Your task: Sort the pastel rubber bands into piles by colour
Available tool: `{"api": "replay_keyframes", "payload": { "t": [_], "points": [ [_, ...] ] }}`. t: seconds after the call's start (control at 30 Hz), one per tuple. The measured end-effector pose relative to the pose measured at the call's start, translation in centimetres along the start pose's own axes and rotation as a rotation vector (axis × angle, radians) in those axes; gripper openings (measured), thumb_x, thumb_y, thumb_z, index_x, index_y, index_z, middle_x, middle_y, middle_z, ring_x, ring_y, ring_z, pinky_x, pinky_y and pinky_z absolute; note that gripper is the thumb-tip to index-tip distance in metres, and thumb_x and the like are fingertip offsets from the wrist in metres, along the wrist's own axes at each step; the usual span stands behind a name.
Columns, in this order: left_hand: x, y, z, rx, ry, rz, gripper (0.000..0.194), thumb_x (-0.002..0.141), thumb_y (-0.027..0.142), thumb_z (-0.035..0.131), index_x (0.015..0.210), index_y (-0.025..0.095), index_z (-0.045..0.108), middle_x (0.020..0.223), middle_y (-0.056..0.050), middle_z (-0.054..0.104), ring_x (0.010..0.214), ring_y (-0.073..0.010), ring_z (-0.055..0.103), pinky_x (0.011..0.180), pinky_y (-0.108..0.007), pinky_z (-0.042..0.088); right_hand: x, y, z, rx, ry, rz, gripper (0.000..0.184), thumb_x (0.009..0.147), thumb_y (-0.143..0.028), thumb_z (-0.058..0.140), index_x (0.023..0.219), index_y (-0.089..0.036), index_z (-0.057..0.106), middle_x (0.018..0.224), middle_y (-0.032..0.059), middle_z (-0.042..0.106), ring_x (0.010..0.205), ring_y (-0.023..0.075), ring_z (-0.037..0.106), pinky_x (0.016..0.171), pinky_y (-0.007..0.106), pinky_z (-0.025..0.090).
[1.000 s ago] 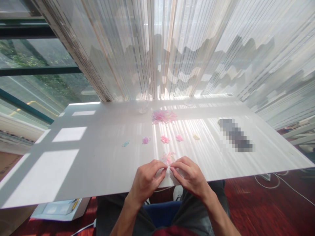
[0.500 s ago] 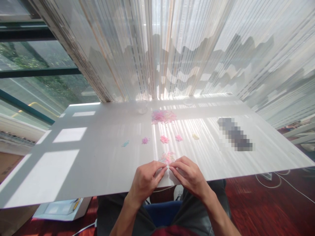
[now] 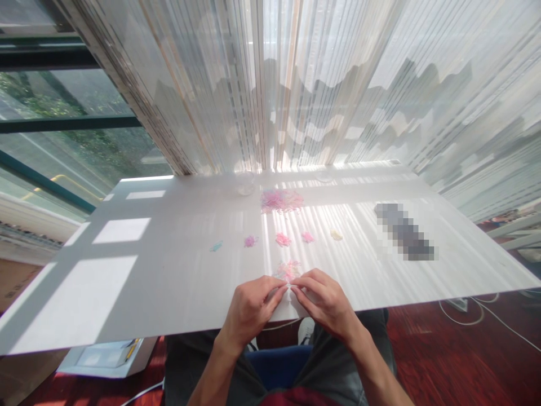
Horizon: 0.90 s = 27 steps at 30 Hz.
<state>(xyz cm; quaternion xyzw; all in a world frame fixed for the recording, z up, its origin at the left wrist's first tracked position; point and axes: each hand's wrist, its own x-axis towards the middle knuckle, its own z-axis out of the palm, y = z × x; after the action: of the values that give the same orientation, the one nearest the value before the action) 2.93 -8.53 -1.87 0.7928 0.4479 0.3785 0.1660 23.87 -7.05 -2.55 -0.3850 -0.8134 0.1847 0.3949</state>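
My left hand (image 3: 252, 308) and my right hand (image 3: 323, 300) meet at the near edge of the white table (image 3: 169, 270), fingertips pinched together on a tiny pale thing I cannot make out. Just beyond the fingertips lies a small heap of pink and pale bands (image 3: 288, 269). Farther back sit small sorted clusters: a teal one (image 3: 216, 246), a purple one (image 3: 250, 241), two pink ones (image 3: 283, 239) (image 3: 307, 237) and a yellow one (image 3: 336, 234). A bigger pink pile (image 3: 281, 200) lies near the far edge.
A clear cup (image 3: 245, 183) and a clear lid (image 3: 324, 176) stand at the back by the sheer curtains (image 3: 338, 84). A blurred dark object (image 3: 404, 231) lies on the right. White cables (image 3: 473, 310) trail on the red floor; a white box (image 3: 103, 358) sits under the table's left side.
Both hands stay pinched together at the same spot, with only slight finger shifts. The view has barely moved.
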Motion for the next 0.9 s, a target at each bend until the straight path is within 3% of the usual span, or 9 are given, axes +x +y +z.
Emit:
{"api": "replay_keyframes", "payload": {
  "t": [0.9],
  "points": [
    [0.06,0.31,-0.13,-0.005,0.015,-0.022,0.013,0.100,0.021,0.058,0.103,0.021,0.071,0.091,-0.003,0.077,0.077,-0.0145,0.072,0.071,-0.023,0.056,-0.24,0.11,0.04,-0.029,-0.028,0.023,0.016,0.103,-0.023,0.055,0.105,-0.023,0.070,0.086,0.0052,0.068,0.078,0.0191,0.065,0.072,0.032,0.055]
  ]
}}
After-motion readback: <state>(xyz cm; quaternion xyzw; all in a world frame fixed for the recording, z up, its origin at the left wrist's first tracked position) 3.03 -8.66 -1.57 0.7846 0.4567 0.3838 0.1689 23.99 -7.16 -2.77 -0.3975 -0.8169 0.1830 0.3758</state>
